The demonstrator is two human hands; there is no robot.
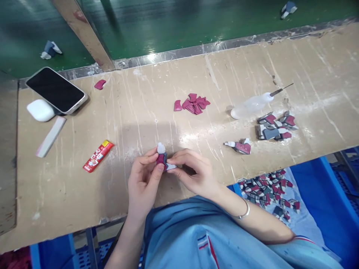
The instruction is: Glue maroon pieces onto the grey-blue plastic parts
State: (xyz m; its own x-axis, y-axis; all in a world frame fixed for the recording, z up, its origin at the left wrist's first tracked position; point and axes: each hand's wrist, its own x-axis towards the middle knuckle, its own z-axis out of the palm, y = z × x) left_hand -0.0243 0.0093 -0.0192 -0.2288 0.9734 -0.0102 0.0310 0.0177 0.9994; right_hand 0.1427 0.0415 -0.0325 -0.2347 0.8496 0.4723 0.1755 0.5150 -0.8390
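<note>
Scuffed tan table (84, 194), w/ a green surface (196, 33) past its far edge. We've got both hands tog., clamped on one small piece (160, 159) nr the middle of the table's near edge: L hand (143, 173) pinches it, thumb on the maroon face, & R hand (195, 172) grips the pale end at its R. Can't tell if it touches the tabletop.

Loose maroon pcs (196, 104) lie piled twd the far edge. Squeeze bottle (249, 106) lies on its side twd the R, just beyond a cluster of pcs (276, 127); a lone pc (242, 147) sits L of those.

What could go wrong, we'd guess: fingertips hide part of the small piece, so an uneven pinch could skew the maroon part w/o us noticing. If R hand swings out carelessly, it could knock the lone pc off the near edge, prob. into the blue bin (322, 186) below. Bottle's needle tip (286, 88) is bare, so a blind reach could prick us. Phone (57, 89) nr the far-L corner is well apart, so low risk.
</note>
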